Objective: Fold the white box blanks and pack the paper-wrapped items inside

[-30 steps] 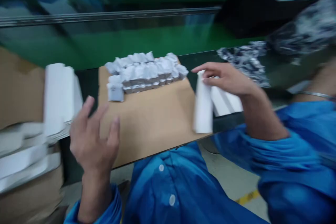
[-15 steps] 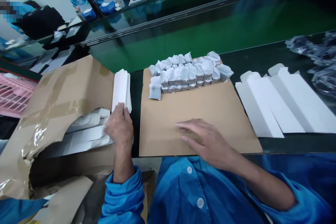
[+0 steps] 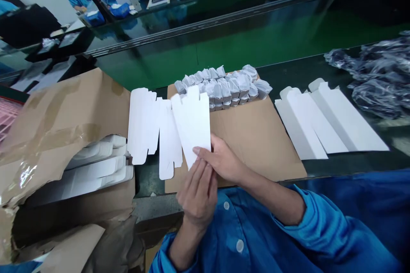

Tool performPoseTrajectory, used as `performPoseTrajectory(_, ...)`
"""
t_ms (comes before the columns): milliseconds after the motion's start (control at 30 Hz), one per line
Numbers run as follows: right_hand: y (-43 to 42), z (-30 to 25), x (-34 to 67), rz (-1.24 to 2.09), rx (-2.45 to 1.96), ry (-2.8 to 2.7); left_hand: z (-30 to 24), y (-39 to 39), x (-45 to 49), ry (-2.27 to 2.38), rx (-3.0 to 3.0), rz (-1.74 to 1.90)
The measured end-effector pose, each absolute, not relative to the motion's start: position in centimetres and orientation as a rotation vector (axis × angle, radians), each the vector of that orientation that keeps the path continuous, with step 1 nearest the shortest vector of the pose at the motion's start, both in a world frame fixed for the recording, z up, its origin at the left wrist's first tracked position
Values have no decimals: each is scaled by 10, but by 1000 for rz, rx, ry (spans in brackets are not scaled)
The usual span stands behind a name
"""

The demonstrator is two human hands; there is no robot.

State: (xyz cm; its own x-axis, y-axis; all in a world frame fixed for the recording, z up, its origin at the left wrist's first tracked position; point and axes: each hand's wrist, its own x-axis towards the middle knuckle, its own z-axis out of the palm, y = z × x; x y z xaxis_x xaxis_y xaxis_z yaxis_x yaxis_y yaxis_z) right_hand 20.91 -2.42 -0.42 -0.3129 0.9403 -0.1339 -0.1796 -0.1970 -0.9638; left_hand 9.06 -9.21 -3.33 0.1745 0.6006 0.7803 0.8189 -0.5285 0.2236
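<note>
Both my hands grip a flat white folding carton (image 3: 193, 123) above the left part of a brown cardboard sheet (image 3: 253, 145). My left hand (image 3: 198, 192) closes on its lower end. My right hand (image 3: 221, 158) pinches its lower right edge, thumb on top. Left of it, more flat white cartons (image 3: 142, 123) lie fanned out on the dark table, one (image 3: 168, 140) reaching towards the sheet. Rows of small wrapped boxes (image 3: 226, 89) stand at the back of the sheet, partly hidden by the held carton.
At left a torn, taped cardboard box (image 3: 73, 106) holds more white cartons (image 3: 99, 170). Partly opened cartons (image 3: 329, 119) lie to the right, with crumpled clear plastic bags (image 3: 381, 76) beyond. Co-workers in blue sit across a green partition (image 3: 179, 62).
My left hand has moved right from the carton stack and now holds a white carton over the sheet. My right hand has met it there. The stack is now spread out.
</note>
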Motion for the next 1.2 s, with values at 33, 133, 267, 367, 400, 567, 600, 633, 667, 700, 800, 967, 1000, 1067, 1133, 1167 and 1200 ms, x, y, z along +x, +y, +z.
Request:
performPoseTrajectory(33,-21,-6,213,1591,-1094,-1179,-35,-93,95,-1323,-2287,-1317)
performPoseTrajectory(133,-14,-10,235,1497,-1206,-1071,-35,-86,90,-1442,-2349,-1448)
performPoseTrajectory(267,-15,-10,255,1727,-1013,-854,-23,-68,71,-2048,-2067,-2089)
performPoseTrajectory(367,-18,-9,254,1823,-984,-852,-10,-44,53,-2304,-2058,-2347)
performPoseTrajectory(400,-18,-9,253,1794,-1007,-858,-5,-33,44,-2343,-1991,-2307)
performPoseTrajectory(567,-14,-3,268,1531,-1083,-807,28,8,-18,-2492,-1704,-1523)
performPoseTrajectory(600,-15,0,274,1562,-1093,-853,34,7,-24,-2461,-1650,-1279)
performPoseTrajectory(633,-16,2,281,1619,-1109,-945,40,3,-25,-2380,-1650,-1140)
performPoseTrajectory(667,-18,5,287,1689,-1122,-1081,44,-5,-22,-2298,-1693,-1114)
performPoseTrajectory(700,-19,8,293,1753,-1126,-1247,48,-14,-16,-2214,-1760,-1204)
performPoseTrajectory(800,-21,18,308,1796,-1086,-1770,52,-37,11,-2163,-2272,-1583)
performPoseTrajectory(967,-33,28,311,1142,-1220,-2375,34,-36,33,-2556,-2548,-1400)
performPoseTrajectory(1000,-39,27,308,846,-1284,-2435,28,-34,33,-2596,-2456,-1488)
performPoseTrajectory(1067,-51,25,300,305,-1311,-2491,17,-33,32,-2664,-2368,-1669)
performPoseTrajectory(1133,-59,21,293,23,-1212,-2550,10,-35,28,-2759,-2455,-1773)
performPoseTrajectory(1167,-60,19,292,-24,-1158,-2568,8,-37,26,-2811,-2545,-1782)
performPoseTrajectory(1200,-61,18,292,-29,-1119,-2572,8,-38,23,-2855,-2633,-1770)
